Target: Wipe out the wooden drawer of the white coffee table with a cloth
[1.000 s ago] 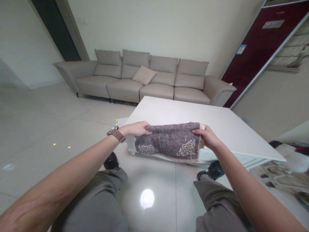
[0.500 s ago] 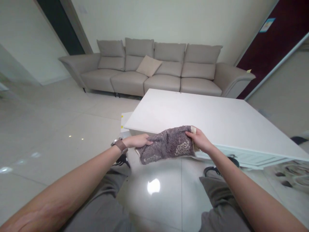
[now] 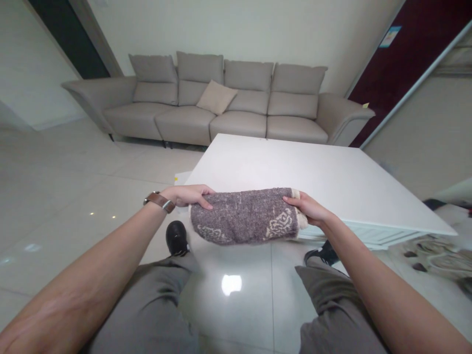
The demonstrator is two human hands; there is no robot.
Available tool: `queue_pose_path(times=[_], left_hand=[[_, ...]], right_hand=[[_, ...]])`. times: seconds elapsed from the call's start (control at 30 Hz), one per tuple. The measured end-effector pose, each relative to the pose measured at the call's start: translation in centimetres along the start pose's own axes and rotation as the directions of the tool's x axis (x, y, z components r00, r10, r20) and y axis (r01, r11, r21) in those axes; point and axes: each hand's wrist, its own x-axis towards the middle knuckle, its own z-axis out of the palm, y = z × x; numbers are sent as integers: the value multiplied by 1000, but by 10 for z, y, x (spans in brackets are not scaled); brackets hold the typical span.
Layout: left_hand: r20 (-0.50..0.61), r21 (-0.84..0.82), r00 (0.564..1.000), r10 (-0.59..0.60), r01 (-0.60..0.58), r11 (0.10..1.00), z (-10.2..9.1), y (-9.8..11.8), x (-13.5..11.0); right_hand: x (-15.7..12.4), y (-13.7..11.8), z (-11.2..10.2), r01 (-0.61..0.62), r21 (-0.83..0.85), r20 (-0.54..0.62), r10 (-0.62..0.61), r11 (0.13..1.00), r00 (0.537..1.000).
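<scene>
A folded grey-purple towel [image 3: 243, 216] with pale ornamental patterns is stretched between both my hands, in the air just before the near edge of a white low table [image 3: 302, 172]. My left hand [image 3: 188, 194], with a brown watch at the wrist, is closed on the towel's left end. At the right end my right hand [image 3: 308, 208] pinches the towel, where a cream edge shows. My knees in grey trousers are below.
A long beige sofa [image 3: 228, 108] with a loose cushion stands against the far wall behind the table. Glossy tiled floor [image 3: 73, 196] spreads to the left. A dark red panel [image 3: 413, 54] is at the right, and a patterned rug [image 3: 435, 250] lies by the table's right side.
The towel, bunched and sagging half a second ago, is now pulled out wider and level between my hands. My left hand moved left and slightly up.
</scene>
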Motion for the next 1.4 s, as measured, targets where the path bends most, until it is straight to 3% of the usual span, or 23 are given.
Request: queue_pose_path(times=[0.1, 0.13, 0.17, 0.2, 0.27, 0.3, 0.33, 0.37, 0.4, 0.43, 0.47, 0.5, 0.53, 0.6, 0.73, 0.83, 0.9, 1.03, 1.17, 1.27, 1.3, 1.4], left_hand=[[-110, 19, 988, 107, -106, 994, -30, 26, 25], [-215, 48, 962, 169, -162, 986, -42, 34, 38], [-344, 102, 909, 234, -212, 972, -52, 40, 53], [-477, 181, 827, 299, -240, 954, -60, 45, 70], [-697, 373, 579, 423, -211, 903, -67, 44, 106], [-717, 485, 484, 502, -171, 858, -66, 38, 123], [-685, 583, 445, 576, -139, 801, -61, 29, 137], [-625, 646, 476, 619, -128, 752, -53, 17, 150], [-537, 684, 575, 617, -131, 718, -45, 4, 159], [-419, 726, 689, 591, -136, 674, -37, -9, 165], [-333, 771, 750, 572, -133, 623, -30, -22, 169], [-278, 811, 775, 568, -128, 571, -25, -33, 171], [-260, 840, 779, 571, -108, 531, -23, -41, 171], [-252, 883, 764, 594, -70, 465, -22, -50, 169], [-197, 935, 764, 614, -43, 353, -21, -48, 165], [-223, 936, 722, 655, -28, 350, -19, -42, 165], [-241, 916, 707, 665, -61, 397, -22, -37, 167], [-295, 830, 701, 649, -149, 538, -37, -25, 164], [-386, 676, 682, 621, -249, 694, -48, -11, 155], [-420, 528, 675, 606, -361, 769, -53, 0, 147], [-411, 471, 703, 581, -382, 795, -56, 3, 143], [-285, 320, 852, 439, -347, 882, -65, 8, 131]], right_hand=[[27, -21, -17, 83, -18, -74, -84, 996, 994], [41, -26, -25, 122, -28, -134, -125, 992, 983], [58, -30, -35, 157, -47, -210, -163, 986, 964], [75, -29, -45, 178, -74, -302, -192, 981, 934], [106, -18, -67, 151, -192, -525, -232, 970, 819], [118, -6, -76, 102, -288, -617, -266, 952, 740], [126, 8, -85, 58, -401, -651, -329, 914, 684], [130, 23, -92, 38, -516, -626, -407, 856, 666], [130, 39, -97, 56, -622, -545, -483, 781, 685], [127, 53, -101, 111, -718, -408, -545, 687, 733], [121, 65, -103, 191, -790, -234, -575, 582, 784], [115, 74, -105, 274, -833, -61, -572, 481, 818], [107, 80, -107, 338, -854, 79, -545, 395, 835], [95, 83, -108, 374, -884, 207, -484, 280, 851], [86, 77, -106, 294, -948, 208, -467, 118, 860], [87, 73, -103, 269, -962, 225, -455, 35, 861], [90, 70, -103, 271, -958, 197, -467, 98, 862], [97, 60, -106, 367, -864, 131, -550, 344, 825], [101, 47, -106, 371, -763, -37, -608, 530, 793], [100, 35, -107, 350, -586, -132, -512, 731, 849], [98, 30, -108, 326, -519, -133, -452, 790, 882], [90, 15, -114, 202, -376, -63, -243, 904, 968]])
